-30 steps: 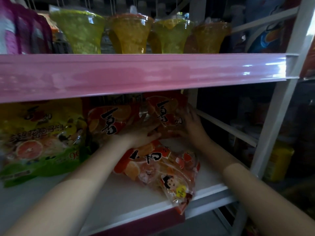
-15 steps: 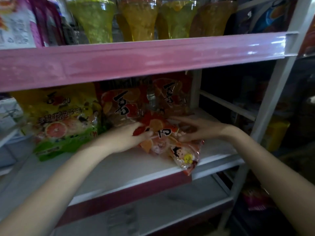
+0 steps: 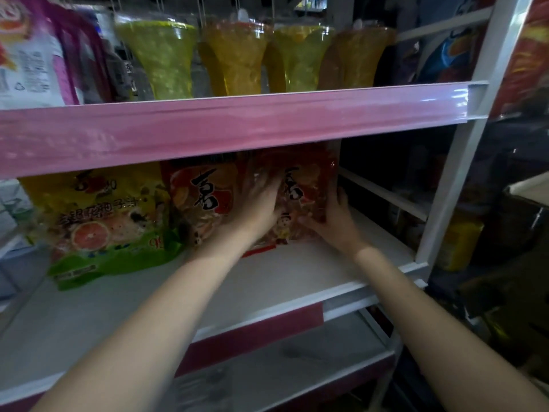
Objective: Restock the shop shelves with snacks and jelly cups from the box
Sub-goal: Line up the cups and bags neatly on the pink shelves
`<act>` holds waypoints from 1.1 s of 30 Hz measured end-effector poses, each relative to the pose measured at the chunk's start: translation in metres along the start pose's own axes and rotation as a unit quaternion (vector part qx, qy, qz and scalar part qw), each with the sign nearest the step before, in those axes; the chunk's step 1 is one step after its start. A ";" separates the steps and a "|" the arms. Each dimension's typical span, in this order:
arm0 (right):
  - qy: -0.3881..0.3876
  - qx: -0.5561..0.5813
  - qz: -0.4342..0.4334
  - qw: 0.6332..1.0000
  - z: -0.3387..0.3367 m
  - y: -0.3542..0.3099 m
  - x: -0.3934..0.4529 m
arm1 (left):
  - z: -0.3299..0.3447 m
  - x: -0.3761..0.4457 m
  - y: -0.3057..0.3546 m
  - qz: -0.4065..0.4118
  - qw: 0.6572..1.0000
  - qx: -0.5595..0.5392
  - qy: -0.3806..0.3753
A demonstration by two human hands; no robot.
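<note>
An orange-red jelly bag (image 3: 306, 185) stands upright at the back right of the white middle shelf (image 3: 267, 281). My left hand (image 3: 255, 209) lies flat against its left face with straight fingers. My right hand (image 3: 335, 221) grips its lower right edge, thumb up the side. A second orange-red bag (image 3: 202, 191) stands just left of it, partly behind my left hand. A yellow and green grapefruit jelly bag (image 3: 104, 221) leans further left. Several tall jelly cups, such as a green one (image 3: 162, 58) and an orange one (image 3: 237, 60), line the upper pink-edged shelf (image 3: 225, 126).
A white and pink snack bag (image 3: 32, 55) stands at the upper left. The white shelf post (image 3: 457, 173) rises on the right, with dark goods and a yellow pack (image 3: 459, 239) beyond it. A lower shelf (image 3: 282, 364) shows beneath my arms.
The orange-red bag that lay flat at the shelf's front now stands upright at the back right. Both my hands moved back and up with it.
</note>
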State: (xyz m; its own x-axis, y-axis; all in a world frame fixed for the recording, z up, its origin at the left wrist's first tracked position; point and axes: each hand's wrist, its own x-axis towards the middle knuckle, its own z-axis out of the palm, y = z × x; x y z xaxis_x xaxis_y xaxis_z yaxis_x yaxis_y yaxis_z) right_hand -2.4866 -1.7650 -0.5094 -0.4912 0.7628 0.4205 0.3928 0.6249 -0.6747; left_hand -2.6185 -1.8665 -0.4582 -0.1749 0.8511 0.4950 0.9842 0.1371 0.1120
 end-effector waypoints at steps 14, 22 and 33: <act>-0.133 -0.108 -0.110 0.979 -0.026 0.034 0.031 | 0.050 -0.004 -0.001 0.091 0.986 0.106 -0.093; -0.073 -0.161 -0.207 0.962 -0.023 0.040 0.031 | 0.059 0.010 0.004 -0.005 0.976 0.179 -0.122; -0.091 -0.218 -0.174 0.956 -0.007 0.011 0.002 | 0.025 -0.066 -0.040 -0.045 0.983 0.168 -0.064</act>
State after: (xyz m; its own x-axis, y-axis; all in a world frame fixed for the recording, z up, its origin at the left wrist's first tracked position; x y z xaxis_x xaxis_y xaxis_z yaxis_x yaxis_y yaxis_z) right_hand -2.4773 -1.7555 -0.5116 -0.7619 0.4801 0.4347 0.4486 0.8753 -0.1805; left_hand -2.6456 -1.9154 -0.5171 -0.2780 0.8819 0.3807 0.9222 0.3559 -0.1511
